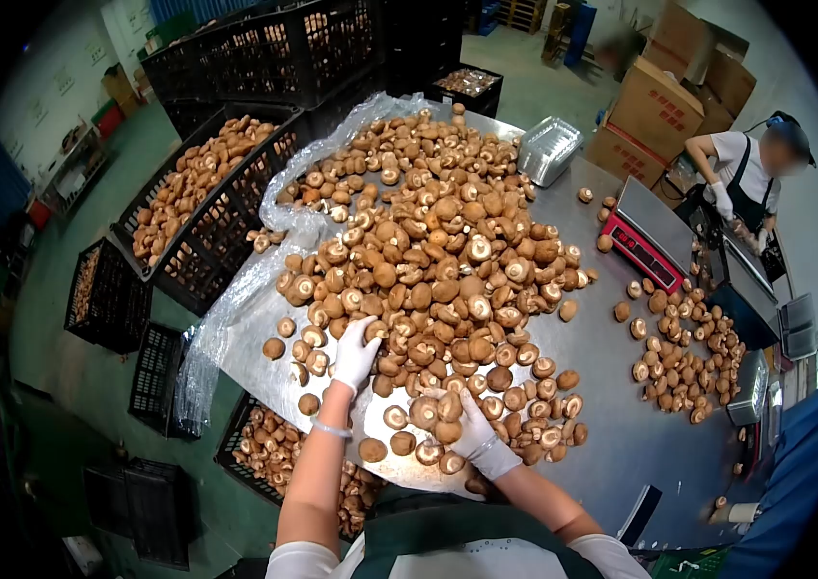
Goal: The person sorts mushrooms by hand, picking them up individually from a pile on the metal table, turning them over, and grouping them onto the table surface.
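Observation:
A large heap of brown mushrooms (428,241) covers the middle of a metal table (602,386). My left hand (357,355), in a white glove, is at the heap's lower left edge, its fingers curled around a mushroom (375,331). My right hand (471,429), gloved too, is closed round a few mushrooms (436,415) near the table's front edge; part of its fingers is hidden behind them. Loose mushrooms lie around both hands.
Black crates (198,256) of mushrooms stand at the left, beside crumpled plastic film (235,289). A red scale (642,241), clear trays (551,151) and a smaller mushroom pile (689,352) are to the right. A co-worker (747,179) stands at the far right near cartons (655,106).

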Demonstrator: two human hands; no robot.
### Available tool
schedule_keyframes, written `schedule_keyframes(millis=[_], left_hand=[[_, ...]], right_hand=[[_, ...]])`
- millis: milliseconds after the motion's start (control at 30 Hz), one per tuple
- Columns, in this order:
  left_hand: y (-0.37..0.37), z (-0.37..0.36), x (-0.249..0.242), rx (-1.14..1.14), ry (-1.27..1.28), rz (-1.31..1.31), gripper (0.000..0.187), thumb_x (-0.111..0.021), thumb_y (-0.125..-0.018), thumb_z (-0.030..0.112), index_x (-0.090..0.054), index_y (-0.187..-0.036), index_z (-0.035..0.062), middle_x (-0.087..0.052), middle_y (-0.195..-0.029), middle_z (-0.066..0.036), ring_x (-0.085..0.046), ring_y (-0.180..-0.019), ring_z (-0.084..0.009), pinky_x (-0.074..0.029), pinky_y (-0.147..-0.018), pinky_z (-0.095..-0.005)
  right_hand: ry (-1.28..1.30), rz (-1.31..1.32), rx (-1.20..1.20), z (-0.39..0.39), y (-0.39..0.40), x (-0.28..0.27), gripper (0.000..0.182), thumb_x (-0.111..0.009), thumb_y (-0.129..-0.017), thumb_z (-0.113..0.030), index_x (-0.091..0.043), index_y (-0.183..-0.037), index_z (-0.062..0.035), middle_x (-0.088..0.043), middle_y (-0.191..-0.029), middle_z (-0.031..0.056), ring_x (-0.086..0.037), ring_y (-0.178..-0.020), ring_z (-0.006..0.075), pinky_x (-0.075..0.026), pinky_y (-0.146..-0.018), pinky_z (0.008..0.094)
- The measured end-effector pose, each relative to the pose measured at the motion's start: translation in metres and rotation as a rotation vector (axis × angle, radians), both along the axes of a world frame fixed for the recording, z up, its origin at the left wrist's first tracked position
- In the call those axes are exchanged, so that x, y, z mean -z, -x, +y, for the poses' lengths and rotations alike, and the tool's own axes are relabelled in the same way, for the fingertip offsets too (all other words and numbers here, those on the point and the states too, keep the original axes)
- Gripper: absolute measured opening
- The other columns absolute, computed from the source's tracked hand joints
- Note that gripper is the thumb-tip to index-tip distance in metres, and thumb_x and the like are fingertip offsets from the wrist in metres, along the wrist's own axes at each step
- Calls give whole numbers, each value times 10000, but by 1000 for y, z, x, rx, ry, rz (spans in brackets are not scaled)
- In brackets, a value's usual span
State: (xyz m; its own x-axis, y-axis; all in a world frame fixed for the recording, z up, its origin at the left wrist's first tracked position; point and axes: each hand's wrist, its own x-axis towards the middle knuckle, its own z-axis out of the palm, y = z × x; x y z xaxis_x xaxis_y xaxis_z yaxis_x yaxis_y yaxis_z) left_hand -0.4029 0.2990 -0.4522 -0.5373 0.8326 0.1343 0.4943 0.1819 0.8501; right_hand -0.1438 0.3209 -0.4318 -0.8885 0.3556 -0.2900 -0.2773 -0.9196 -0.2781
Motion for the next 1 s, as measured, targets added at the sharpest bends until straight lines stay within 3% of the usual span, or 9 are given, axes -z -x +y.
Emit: schedule_keyframes(millis=[67, 167, 400, 567, 700, 767, 833, 900, 1000], left_hand=[[-12, -9, -32, 13, -177, -684, 461, -548, -867, 14, -465, -1320, 52, -586, -1075, -39, -559, -898, -99, -468, -765, -229], [-29, -27, -66, 63, -159, -891, 464, -517, -884, 10, -434, -1340, 35, -580, -1100, -46, -561, -927, -118, -468, -795, -232], [-99, -64, -107, 358, -117, -47, 311, -501, -864, 57, -601, -1150, -10, -585, -1193, -169, -531, -1154, -281, -382, -1007, -371], [-131, -62, -100, 319, -145, -8, 249, -539, -862, 100, -604, -1072, -16, -586, -1134, -167, -537, -1081, -302, -385, -987, -379], [-147, -59, -103, 351, -142, -80, 338, -543, -850, 102, -576, -1167, -12, -550, -1213, -183, -493, -1166, -319, -354, -1023, -377], [-140, -65, -87, 348, -89, -198, 326, -553, -861, 90, -571, -1171, -12, -587, -1161, -166, -531, -1124, -299, -387, -992, -364], [-137, -74, -83, 335, -36, -184, 316, -559, -874, 103, -571, -1171, -5, -603, -1128, -157, -557, -1087, -284, -409, -966, -348], [-129, -87, -63, 310, 14, -219, 301, -563, -884, 109, -579, -1168, 10, -604, -1123, -150, -571, -1061, -253, -438, -925, -325], [-125, -101, -66, 243, 5, -231, 265, -575, -885, 86, -596, -1137, 8, -627, -1071, -129, -617, -940, -203, -479, -842, -291]], right_hand=[[-35, -18, -7, 3, -4, 0, 578, -394, -974, -465, -407, -1333, -12, -497, -1293, 127, -488, -1202, 218, -393, -1028, 342], [-233, -53, -107, 1, -2, -6, 554, -421, -969, -443, -398, -1355, -46, -502, -1293, 96, -492, -1194, 189, -441, -974, 321], [-661, -375, -69, -17, 18, 3, 807, -575, -886, -463, -148, -1492, -144, -164, -1537, 80, -340, -1324, 203, -425, -977, 331], [37, 184, 12, -25, -10, 10, 483, -598, -908, -330, -442, -1322, -134, -596, -1153, 65, -620, -964, 153, -552, -755, 305], [6, 2, 268, -2, -56, 9, 408, -587, -916, -317, -511, -1211, -45, -616, -1093, 94, -632, -912, 198, -564, -696, 328], [-1559, -827, 351, 26, -103, -26, 314, -683, -796, -119, -599, -1097, -77, -635, -1001, 136, -628, -884, 249, -535, -725, 364], [-1236, -916, 416, 76, -138, -39, 179, -630, -779, -93, -580, -945, -51, -612, -932, 94, -602, -887, 205, -508, -762, 339], [-404, -135, 802, 149, -182, -19, 223, -578, -870, -283, -579, -919, -65, -620, -886, 82, -611, -846, 219, -537, -718, 394], [-136, -5, 1428, 228, -262, -19, 437, -597, -864, -473, -579, -997, -56, -631, -990, 107, -584, -1005, 273, -516, -875, 475]])
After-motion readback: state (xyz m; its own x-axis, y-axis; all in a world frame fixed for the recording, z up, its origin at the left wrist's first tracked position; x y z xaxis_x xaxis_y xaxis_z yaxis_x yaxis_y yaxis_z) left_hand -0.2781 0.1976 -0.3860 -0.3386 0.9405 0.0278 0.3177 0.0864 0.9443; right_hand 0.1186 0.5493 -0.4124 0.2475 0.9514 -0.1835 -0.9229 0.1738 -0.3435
